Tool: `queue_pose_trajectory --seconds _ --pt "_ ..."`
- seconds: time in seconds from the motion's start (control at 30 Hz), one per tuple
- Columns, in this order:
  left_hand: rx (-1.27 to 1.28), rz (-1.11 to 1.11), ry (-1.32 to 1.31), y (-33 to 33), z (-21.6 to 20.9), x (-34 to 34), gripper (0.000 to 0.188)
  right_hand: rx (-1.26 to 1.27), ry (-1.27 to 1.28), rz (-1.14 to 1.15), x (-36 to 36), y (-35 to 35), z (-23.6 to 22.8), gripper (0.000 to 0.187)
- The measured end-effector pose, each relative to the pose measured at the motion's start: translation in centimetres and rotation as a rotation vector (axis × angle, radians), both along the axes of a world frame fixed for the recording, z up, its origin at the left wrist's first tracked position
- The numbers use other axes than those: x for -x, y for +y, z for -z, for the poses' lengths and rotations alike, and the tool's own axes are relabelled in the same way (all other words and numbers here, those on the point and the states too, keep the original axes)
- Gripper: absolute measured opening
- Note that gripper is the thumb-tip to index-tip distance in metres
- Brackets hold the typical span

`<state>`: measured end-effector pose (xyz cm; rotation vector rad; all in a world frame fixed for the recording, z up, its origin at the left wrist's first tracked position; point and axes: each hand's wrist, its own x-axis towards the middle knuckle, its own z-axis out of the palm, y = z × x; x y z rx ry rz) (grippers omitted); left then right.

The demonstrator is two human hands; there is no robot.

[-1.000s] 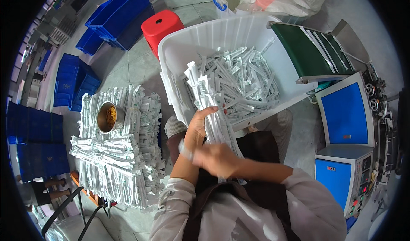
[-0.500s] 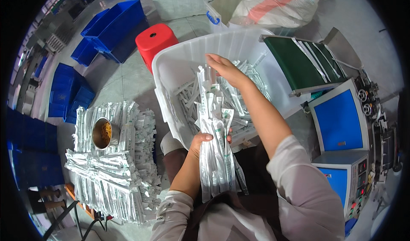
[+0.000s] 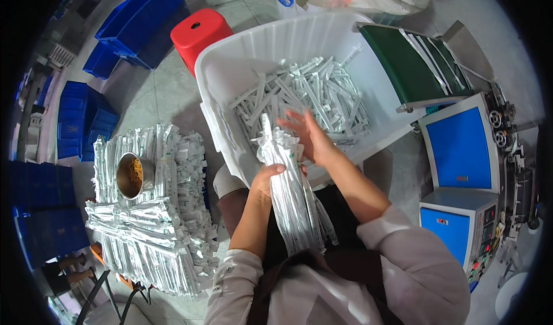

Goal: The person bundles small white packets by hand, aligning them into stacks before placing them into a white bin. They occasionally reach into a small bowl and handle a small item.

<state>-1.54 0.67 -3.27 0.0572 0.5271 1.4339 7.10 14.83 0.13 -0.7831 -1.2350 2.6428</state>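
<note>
A bundle of long, thin wrapped packets [image 3: 294,215], white and silvery, stands upright in front of me. My left hand [image 3: 269,181] is wrapped round its left side at mid-height, thumb across the front. My right hand [image 3: 314,138] is beside the bundle's upper end with its fingers spread; whether the fingertips touch the packets cannot be made out. Just beyond both hands sits a large white plastic tub [image 3: 222,77] with many loose packets of the same kind [image 3: 322,94] lying crisscross in it.
Stacked bundles of packets [image 3: 138,244] stand at left, with a metal cup [image 3: 129,178] of yellow rubber bands on top. A red stool [image 3: 201,37] and blue bins [image 3: 144,25] are beyond. On the right, a green conveyor belt [image 3: 403,65] reaches over the tub's edge beside a blue-and-white machine [image 3: 461,152].
My right hand has come down and nearer, from above the bundle's top to beside its upper end. The bundle's top is lower and more gathered. My left hand keeps its hold.
</note>
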Motion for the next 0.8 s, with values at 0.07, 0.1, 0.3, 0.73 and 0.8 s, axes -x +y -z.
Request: queue_pose_trajectory --seconds 0.07,0.1,0.3,0.73,0.8 --pt "-0.003 -0.192 0.038 0.3 -1.1 0.6 0.054 -0.062 0.053 -0.091 -4.1 -3.6 1.7 0.076" --pt "0.032 -0.297 0.034 0.2 -1.3 0.9 0.048 -0.265 0.084 -0.097 -5.6 -6.1 2.2 0.076" --pt "0.276 -0.415 0.718 -2.2 -6.0 -0.9 0.055 -0.46 0.011 -0.087 -7.6 -11.3 -1.1 0.059" --pt "0.173 -0.289 0.056 -6.3 -2.0 0.5 0.054 -1.198 -0.264 -0.015 -6.7 -11.3 -3.5 0.025" --pt "0.11 -0.283 -0.013 -6.7 -1.4 0.8 0.053 -0.98 -0.328 -0.021 -7.0 -10.8 -3.1 0.022"
